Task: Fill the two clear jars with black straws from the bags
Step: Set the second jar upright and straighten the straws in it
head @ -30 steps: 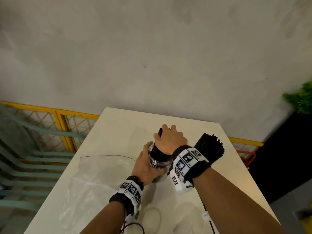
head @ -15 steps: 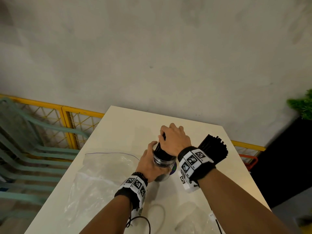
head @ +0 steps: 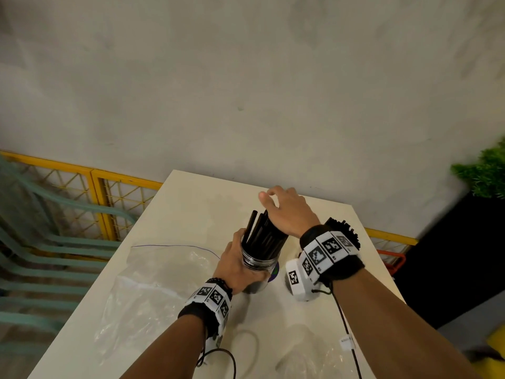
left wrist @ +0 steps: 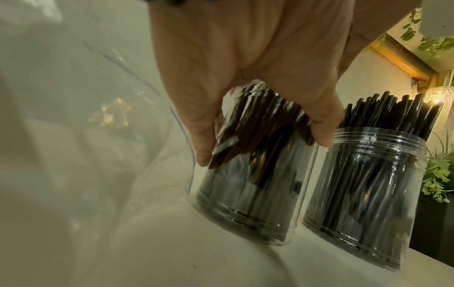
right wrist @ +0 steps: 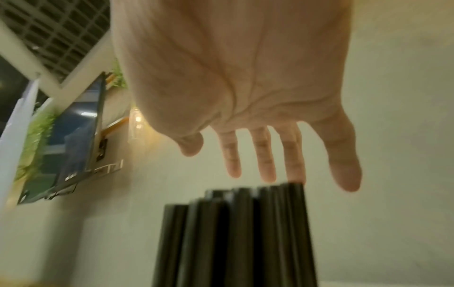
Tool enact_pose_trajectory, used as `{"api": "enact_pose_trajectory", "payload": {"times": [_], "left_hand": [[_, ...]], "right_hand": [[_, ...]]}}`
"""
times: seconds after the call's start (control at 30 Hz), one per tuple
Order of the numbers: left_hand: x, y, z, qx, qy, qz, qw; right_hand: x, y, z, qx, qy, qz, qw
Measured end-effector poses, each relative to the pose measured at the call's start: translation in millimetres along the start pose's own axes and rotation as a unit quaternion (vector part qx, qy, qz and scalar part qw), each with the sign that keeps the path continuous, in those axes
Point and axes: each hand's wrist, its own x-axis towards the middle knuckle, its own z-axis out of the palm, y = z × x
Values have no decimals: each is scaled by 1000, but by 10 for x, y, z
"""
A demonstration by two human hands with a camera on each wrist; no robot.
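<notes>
**Entry: near jar, straws loaded, right hand above the tips**

Item 1. Near jar (head: 258, 265), clear plastic, standing on the white table (head: 191, 203) but tilted, its mouth leaning away from the person. The left hand (head: 237, 269) grips its wall, thumb on one side and fingers wrapped round the other, as the left wrist view confirms.

Item 2. Black straws (head: 263, 231) inside that jar, long axes roughly upright and fanned toward the far edge, tips uneven.

Item 3. Right hand (head: 287, 212), fingers straight and spread, holding nothing, palm down directly over the straw tips. In the right wrist view the fingertips (right wrist: 296, 174) sit just at the top of the bundle; contact cannot be told.

Item 4. Far jar (left wrist: 363, 196), just to the right of the near one and close beside it, packed full of straws.

Item 5. Clear bags: one (head: 153, 285) flat to the left, looks empty; another (head: 308, 351) near the front edge.

Judgement: the next move likely runs straight down the straws' axis, the right hand being nearer. Open table lies beyond the jars; the right edge is close to the far jar, so sideways pushes there risk a topple.
</notes>
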Motion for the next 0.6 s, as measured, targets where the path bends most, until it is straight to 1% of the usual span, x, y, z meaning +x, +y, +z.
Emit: {"api": "enact_pose_trajectory", "payload": {"times": [0.03,0.1,0.27,0.3,0.37,0.47,0.53,0.6], "left_hand": [[1,-6,3,-2,3,2,1000],[5,-14,7,-4,2,2,1000],[28,-35,14,-7,-17,-10,1000],[27,-38,16,-7,-20,-9,1000],[33,-47,12,-10,-20,-10,1000],[29,-63,14,-13,-17,-6,1000],[30,-64,11,-14,-16,-6,1000],[27,-54,9,-12,-21,-5,1000]], "right_hand": [[-32,-1,-25,-8,14,-8,1000],[-113,-30,28,-52,17,-21,998],[-161,-164,398,-165,14,-32,986],[-132,-161,413,-166,9,-21,986],[-74,-145,384,-130,8,10,991],[-62,-117,385,-94,24,24,995],[-44,-118,375,-106,-1,40,994],[17,-104,311,-111,-65,63,990]]}}
